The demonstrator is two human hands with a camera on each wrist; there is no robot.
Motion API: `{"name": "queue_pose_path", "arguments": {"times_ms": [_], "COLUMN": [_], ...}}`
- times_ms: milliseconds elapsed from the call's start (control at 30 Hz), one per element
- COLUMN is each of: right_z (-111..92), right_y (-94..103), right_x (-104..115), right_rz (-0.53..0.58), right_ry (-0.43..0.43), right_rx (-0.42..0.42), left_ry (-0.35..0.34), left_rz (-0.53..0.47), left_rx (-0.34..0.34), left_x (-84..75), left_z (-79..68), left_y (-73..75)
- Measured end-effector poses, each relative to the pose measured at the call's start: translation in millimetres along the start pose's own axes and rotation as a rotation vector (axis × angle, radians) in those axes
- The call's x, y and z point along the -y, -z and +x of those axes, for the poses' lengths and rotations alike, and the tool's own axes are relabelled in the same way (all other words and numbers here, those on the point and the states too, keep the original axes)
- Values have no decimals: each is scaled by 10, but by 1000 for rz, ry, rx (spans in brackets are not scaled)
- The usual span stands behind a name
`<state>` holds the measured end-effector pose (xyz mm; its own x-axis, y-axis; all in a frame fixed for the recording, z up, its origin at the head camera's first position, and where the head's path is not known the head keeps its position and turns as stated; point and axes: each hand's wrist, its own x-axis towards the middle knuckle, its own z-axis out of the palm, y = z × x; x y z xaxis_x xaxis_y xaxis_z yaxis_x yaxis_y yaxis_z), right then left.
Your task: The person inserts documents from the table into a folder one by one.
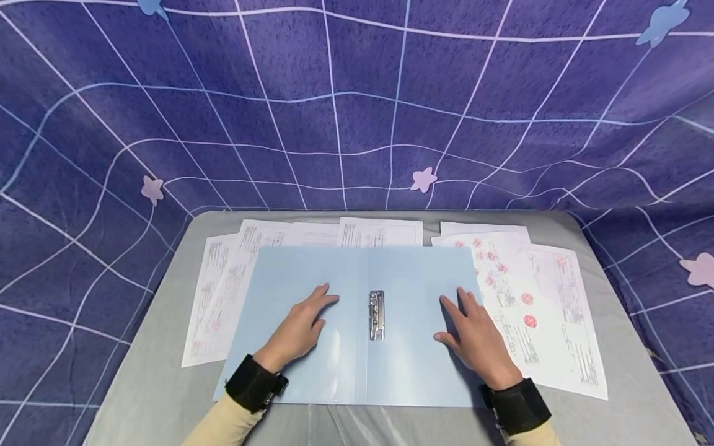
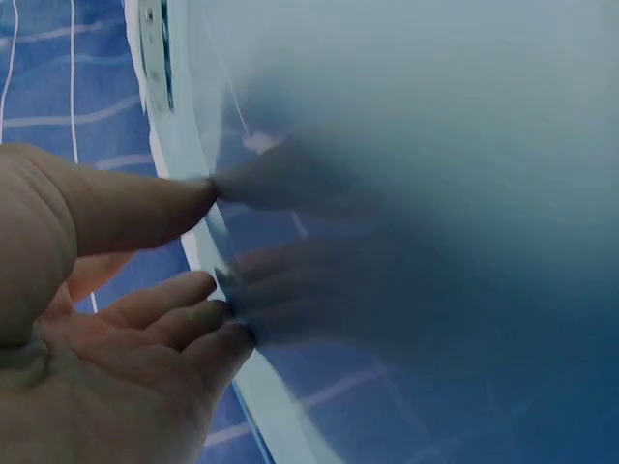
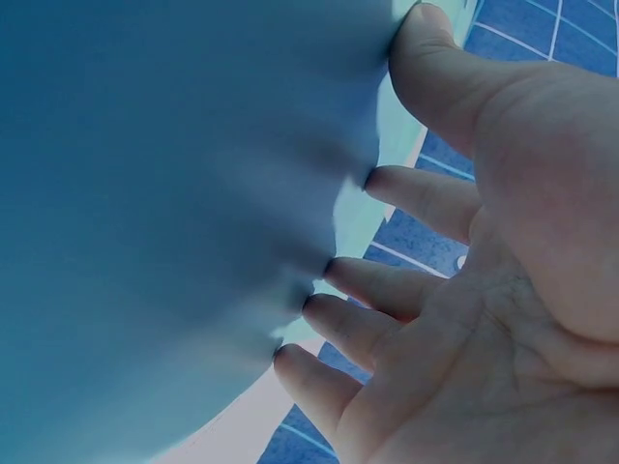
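Note:
A light blue folder [image 1: 413, 378] lies spread flat on the grey table, with a metal clip [image 1: 376, 316] beside its central fold. The left hand [image 1: 298, 325] rests on the folder's left cover; its fingertips touch the glossy surface in the left wrist view. On the right cover rests the right hand [image 1: 474, 334], fingers spread. In the right wrist view, the thumb and fingertips of that hand [image 3: 464, 251] press against the blue cover [image 3: 174, 213]. Neither hand holds anything.
Printed sheets [image 1: 206, 310] stick out from under the folder's left side, and more papers [image 1: 382, 230] show behind it. Sheets with red stamps [image 1: 563, 322] lie to the right. A purple gridded curtain [image 1: 357, 118] surrounds the grey table [image 1: 150, 384] at the back and sides.

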<state>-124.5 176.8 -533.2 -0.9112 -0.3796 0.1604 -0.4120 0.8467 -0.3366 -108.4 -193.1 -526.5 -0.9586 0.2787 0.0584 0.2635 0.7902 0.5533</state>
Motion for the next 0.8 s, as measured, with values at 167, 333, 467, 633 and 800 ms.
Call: {"name": "queue_pose_path", "arguments": {"times_ms": [167,333,467,633,800], "right_z": [24,33,46,45,23], "right_y": [-18,-51,-45,-34,-70], "right_x": [24,40,58,62,58], "right_rz": [2,16,21,4,-22], "right_ry": [-1,-8,18,43,63], "right_rx": [4,19,21,23,-7], "left_ry": [10,28,50,75,75], "left_rz": [-40,-96,-137,-160,-156], "left_rx": [3,10,28,40,58], "left_x": [-178,-300,-352,-375,-367], "left_z": [78,123,149,152,152], "left_y": [-139,-238,-282,-304,-323]}}
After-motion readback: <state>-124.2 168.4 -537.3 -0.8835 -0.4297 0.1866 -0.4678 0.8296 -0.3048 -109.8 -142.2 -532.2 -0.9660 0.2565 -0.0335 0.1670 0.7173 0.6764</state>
